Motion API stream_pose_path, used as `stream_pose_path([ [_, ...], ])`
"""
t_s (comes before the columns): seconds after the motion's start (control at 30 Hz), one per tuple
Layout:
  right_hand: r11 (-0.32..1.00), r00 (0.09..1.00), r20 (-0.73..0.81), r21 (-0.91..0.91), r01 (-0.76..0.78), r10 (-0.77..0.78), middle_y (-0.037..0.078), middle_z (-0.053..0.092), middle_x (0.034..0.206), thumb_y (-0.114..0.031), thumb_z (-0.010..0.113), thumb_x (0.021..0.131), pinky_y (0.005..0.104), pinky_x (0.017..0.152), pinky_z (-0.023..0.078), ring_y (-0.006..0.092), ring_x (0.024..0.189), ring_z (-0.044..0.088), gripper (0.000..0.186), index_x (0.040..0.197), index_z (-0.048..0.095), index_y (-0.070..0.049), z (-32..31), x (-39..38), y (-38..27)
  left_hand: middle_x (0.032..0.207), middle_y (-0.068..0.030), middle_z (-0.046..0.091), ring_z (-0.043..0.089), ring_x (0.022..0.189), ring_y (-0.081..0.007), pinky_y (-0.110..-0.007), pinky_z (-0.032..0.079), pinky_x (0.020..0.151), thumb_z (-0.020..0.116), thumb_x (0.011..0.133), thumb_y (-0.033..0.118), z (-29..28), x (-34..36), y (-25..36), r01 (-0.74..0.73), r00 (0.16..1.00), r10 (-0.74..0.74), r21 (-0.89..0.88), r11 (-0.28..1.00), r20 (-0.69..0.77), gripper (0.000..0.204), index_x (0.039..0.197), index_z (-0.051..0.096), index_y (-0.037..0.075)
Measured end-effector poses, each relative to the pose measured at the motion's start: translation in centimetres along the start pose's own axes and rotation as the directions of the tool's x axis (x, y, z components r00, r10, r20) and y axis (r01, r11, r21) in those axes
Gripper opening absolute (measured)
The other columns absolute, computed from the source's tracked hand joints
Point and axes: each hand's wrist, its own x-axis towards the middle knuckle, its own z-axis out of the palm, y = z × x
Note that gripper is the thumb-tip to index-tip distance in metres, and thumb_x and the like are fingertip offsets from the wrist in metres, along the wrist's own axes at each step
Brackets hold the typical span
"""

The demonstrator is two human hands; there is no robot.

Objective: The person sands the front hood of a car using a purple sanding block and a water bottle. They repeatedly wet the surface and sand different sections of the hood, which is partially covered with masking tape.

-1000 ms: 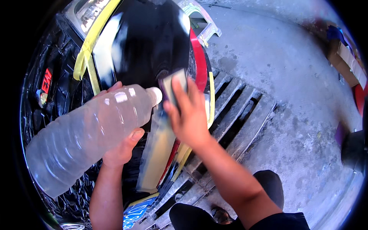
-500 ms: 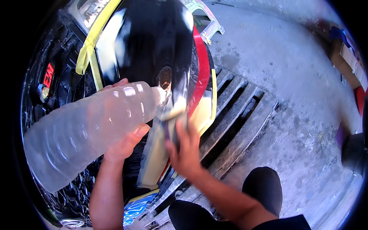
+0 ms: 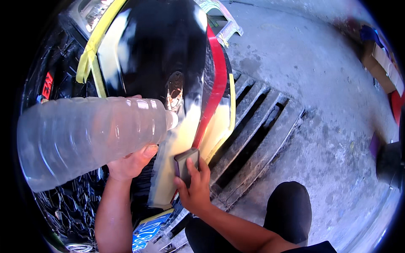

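My left hand (image 3: 130, 162) is wrapped round a large clear plastic bottle (image 3: 90, 139) with cloudy contents, held on its side above the car bumper. The bottle's white-tipped neck (image 3: 172, 120) points right, over the bumper. In my right hand (image 3: 195, 183) is a grey sanding block (image 3: 187, 163), pressed to the lower part of the bumper at the end of the red strip (image 3: 218, 71). Pale sanded patches (image 3: 166, 168) show on the glossy black bumper (image 3: 162, 38), around an oval opening (image 3: 174, 90) with wires inside.
Yellow masking tape (image 3: 93, 46) runs along the bumper's edges. A blue number plate (image 3: 149, 232) sits at the bottom, near my knees (image 3: 289, 211). A slatted floor grate (image 3: 253, 135) lies right of the bumper. Cardboard boxes (image 3: 379, 67) stand at the far right.
My right hand has moved the sanding block down the bumper, toward me. The bottle has swung more level, its base rising, and has shifted slightly left.
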Motion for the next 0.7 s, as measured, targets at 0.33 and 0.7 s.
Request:
stream_pose_path([
  [0.33,1.000,0.998,-0.058,0.001,-0.014,0.014,0.038,0.039,0.132,-0.029,0.064,0.094,0.0549,0.103,0.038,0.0529,0.122,0.043,0.063,0.146,0.040,-0.004,0.3,2.9,0.5,0.133,-0.0177,0.053,0.054,0.122,-0.0278,-0.043,0.046,0.102,0.085,0.076,0.021,0.1,-0.3,-0.3,0.051,0.999,-0.051,-0.094,0.994,0.000,0.084,0.142,0.038,-0.002],
  [0.7,0.997,0.997,-0.052,0.036,-0.063,0.065,0.038,0.039,0.132,-0.028,0.063,0.095,0.0541,0.103,0.038,0.0531,0.121,0.044,0.064,0.148,0.038,-0.004,0.5,5.6,0.4,0.136,-0.0175,0.052,0.052,0.126,-0.0288,-0.044,0.044,0.105,0.085,0.076,0.017,-0.9,-0.8,-0.3,0.062,0.998,-0.059,-0.076,0.995,0.031,0.085,0.144,0.037,-0.002],
])
